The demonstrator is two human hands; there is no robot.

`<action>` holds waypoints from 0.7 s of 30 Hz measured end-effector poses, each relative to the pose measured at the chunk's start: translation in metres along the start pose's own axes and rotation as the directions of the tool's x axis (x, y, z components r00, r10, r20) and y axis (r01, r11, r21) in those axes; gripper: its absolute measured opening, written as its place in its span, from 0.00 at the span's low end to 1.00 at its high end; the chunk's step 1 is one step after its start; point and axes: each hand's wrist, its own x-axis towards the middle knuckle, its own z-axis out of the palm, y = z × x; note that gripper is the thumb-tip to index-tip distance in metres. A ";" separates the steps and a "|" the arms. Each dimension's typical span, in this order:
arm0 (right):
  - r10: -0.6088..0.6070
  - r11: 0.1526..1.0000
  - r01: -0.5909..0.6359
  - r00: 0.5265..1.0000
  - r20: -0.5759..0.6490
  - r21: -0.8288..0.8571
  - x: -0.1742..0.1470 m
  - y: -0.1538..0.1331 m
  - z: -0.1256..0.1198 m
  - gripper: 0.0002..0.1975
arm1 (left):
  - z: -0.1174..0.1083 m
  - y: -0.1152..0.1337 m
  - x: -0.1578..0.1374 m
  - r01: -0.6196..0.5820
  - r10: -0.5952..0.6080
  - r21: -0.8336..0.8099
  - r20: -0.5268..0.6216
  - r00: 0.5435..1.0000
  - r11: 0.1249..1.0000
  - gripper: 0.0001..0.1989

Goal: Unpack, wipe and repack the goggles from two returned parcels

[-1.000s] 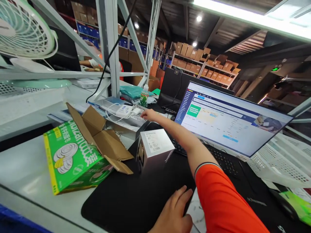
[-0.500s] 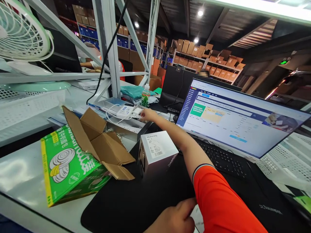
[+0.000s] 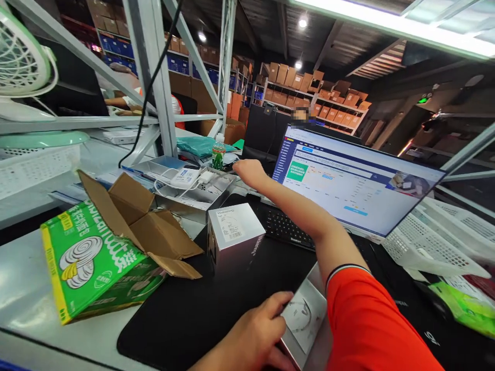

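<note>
My right hand (image 3: pixel 250 172) reaches far forward, its fingers bent together beside the silver tray (image 3: pixel 185 210) and just right of a green drink bottle (image 3: pixel 218 153). What it holds, if anything, I cannot make out. In the tray lie a white adapter (image 3: pixel 208 176), a white cable and a white packet (image 3: pixel 184 177). Low in the view, my left hand (image 3: pixel 257 330) grips the edge of a pale box (image 3: pixel 309 312) with a curved line drawing on it, partly hidden by my right sleeve. A closed silver-grey box (image 3: pixel 235 226) with a label stands between the hands on the black mat.
An open green carton (image 3: pixel 93 257) with raised flaps tilts on the left. Beyond the keyboard (image 3: pixel 288 226) stands a lit monitor (image 3: pixel 348 180). White perforated baskets (image 3: pixel 429 239) and a green packet (image 3: pixel 464 309) lie at right. A metal frame post (image 3: pixel 154 82) rises behind the tray.
My right hand has moved off the tray to the right, toward the monitor. My left hand has shifted, and more of the pale box shows beside it. The camera view has turned right.
</note>
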 end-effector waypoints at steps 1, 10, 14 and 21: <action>0.058 0.998 -0.058 0.997 -0.050 0.009 -0.021 0.005 -0.007 0.22 | -0.004 -0.001 0.000 0.004 -0.004 -0.011 -0.022 1.000 1.000 0.33; 0.061 0.917 0.103 0.918 -0.391 0.385 -0.327 -0.007 0.020 0.13 | -0.031 -0.009 -0.005 0.182 -0.179 -0.019 -0.304 0.936 0.983 0.51; 0.016 0.911 -0.022 1.000 0.018 0.412 -0.382 -0.037 0.039 0.18 | -0.027 0.004 -0.012 0.245 -0.145 0.225 -0.384 0.912 0.943 0.46; 0.037 0.860 -0.047 0.999 0.031 0.508 -0.424 -0.003 0.011 0.19 | 0.000 0.059 -0.009 0.320 -0.172 0.340 -0.400 0.900 0.884 0.37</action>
